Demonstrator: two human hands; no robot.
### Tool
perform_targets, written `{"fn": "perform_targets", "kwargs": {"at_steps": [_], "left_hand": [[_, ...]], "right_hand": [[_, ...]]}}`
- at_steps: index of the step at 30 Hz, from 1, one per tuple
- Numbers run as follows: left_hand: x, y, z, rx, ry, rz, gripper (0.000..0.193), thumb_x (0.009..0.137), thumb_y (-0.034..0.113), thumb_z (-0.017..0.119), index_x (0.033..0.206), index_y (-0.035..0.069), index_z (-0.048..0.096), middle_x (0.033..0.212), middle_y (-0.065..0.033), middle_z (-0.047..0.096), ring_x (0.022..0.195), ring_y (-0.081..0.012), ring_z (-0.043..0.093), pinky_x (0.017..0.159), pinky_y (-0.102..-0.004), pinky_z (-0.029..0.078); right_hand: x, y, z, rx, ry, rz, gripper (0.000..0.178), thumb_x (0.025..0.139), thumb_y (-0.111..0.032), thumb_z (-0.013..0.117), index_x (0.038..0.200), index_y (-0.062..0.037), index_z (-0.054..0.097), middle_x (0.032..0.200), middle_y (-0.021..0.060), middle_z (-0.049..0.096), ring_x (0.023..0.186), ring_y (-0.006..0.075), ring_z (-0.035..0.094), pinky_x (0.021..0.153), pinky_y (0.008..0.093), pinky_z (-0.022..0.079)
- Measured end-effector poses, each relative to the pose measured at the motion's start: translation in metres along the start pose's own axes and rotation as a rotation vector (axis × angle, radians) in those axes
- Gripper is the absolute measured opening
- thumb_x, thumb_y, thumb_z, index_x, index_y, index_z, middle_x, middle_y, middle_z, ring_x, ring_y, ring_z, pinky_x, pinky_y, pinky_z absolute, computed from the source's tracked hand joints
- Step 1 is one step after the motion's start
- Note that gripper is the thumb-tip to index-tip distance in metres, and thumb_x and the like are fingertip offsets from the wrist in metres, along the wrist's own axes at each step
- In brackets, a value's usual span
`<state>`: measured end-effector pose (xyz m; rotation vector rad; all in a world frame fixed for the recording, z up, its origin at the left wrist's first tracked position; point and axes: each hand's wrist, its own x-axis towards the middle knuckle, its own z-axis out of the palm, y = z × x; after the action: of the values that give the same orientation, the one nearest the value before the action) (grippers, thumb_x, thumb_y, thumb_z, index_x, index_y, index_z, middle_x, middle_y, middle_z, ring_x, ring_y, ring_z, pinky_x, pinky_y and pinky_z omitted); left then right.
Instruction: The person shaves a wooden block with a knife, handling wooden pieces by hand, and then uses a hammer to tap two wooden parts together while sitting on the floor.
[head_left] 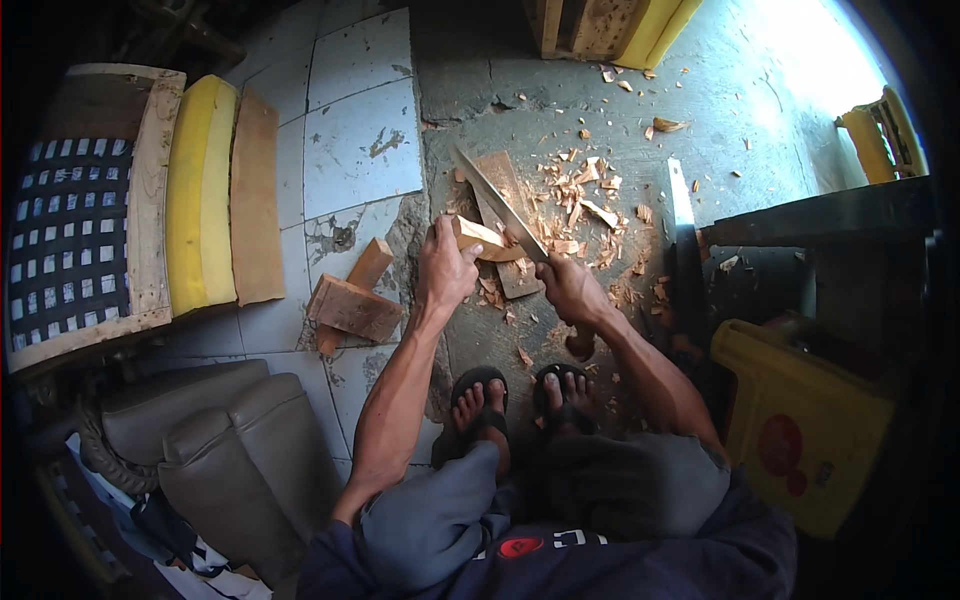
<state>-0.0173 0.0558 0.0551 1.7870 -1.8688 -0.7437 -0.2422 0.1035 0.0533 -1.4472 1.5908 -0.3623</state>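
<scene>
Dark shirt (670, 560), 1 wood block (480, 239) in left hand (446, 266), jutting rightward

We see a smooth metal blade (500, 205), a bare wooden block (485, 240), wood shavings (590, 175), rough concrete floor (560, 102) and smooth, worn tiles (350, 165).

Head cam, left fisheye, is riding on the wearer's head and looking steeply down. Shirt (660, 556) is showing along the near edge, left hand (446, 266) and right hand (578, 291) are sitting mid-view, floor (575, 105) is stretching far; corners going black.
</scene>
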Motion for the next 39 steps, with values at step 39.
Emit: {"fn": "perform_targets", "kwargs": {"at_steps": [39], "left_hand": [[0.007, 0.007, -0.012, -0.020, -0.108, -0.170, 0.056, 0.088, 0.011, 0.075, 0.130, -0.009, 0.044, 0.112, -0.0329, 0.063, 0.102, -0.0455, 0.068, 0.088, -0.0486, 0.056]], "right_hand": [[0.010, 0.010, 0.012, 0.084, -0.039, 0.005, 0.038, 0.108, -0.034, 0.047, 0.097, 0.0010, 0.059, 0.057, 0.0085, 0.058, 0.047, 0.0214, 0.058, 0.046, 0.0387, 0.044]]}}
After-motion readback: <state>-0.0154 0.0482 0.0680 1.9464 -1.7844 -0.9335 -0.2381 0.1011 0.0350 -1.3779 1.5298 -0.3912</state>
